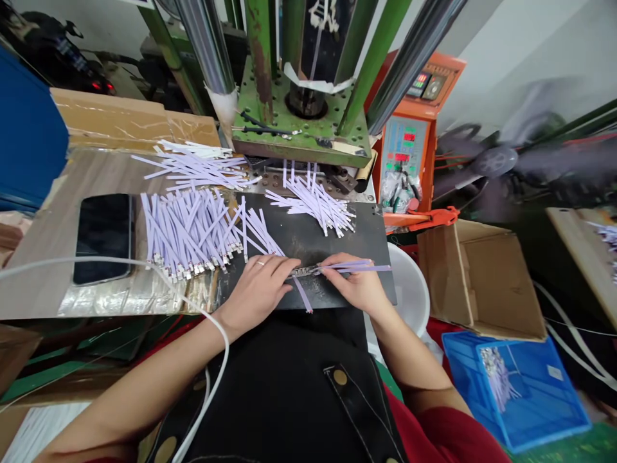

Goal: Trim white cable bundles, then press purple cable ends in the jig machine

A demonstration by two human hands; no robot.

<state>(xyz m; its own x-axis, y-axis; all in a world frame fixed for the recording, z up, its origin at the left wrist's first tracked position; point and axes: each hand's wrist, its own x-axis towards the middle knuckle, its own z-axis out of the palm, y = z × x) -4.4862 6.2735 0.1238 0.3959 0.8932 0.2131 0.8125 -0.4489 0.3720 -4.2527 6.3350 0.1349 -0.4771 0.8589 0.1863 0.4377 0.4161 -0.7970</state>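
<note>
My left hand (260,283) is closed, fingers together, with its thumb and fingertips on a small slotted metal bar (303,271) at the black work plate (376,251). My right hand (357,283) pinches a few lavender flat cables (364,264) at the bar's right end; their tails stick out to the right. One more lavender flat cable (303,296) slants down from under the bar toward the plate's front edge. Left of my left hand lies a big heap of lavender cables (187,231) with shiny ends. A smaller pile (318,202) lies behind the bar.
A green press (301,141) stands at the back, beside an orange control box (409,141). A phone (103,238) lies on the left; a white cord (222,328) crosses over my left forearm. On the right are a white bucket (409,283), a cardboard box (496,276), a blue crate (544,392) and a spinning fan (496,161).
</note>
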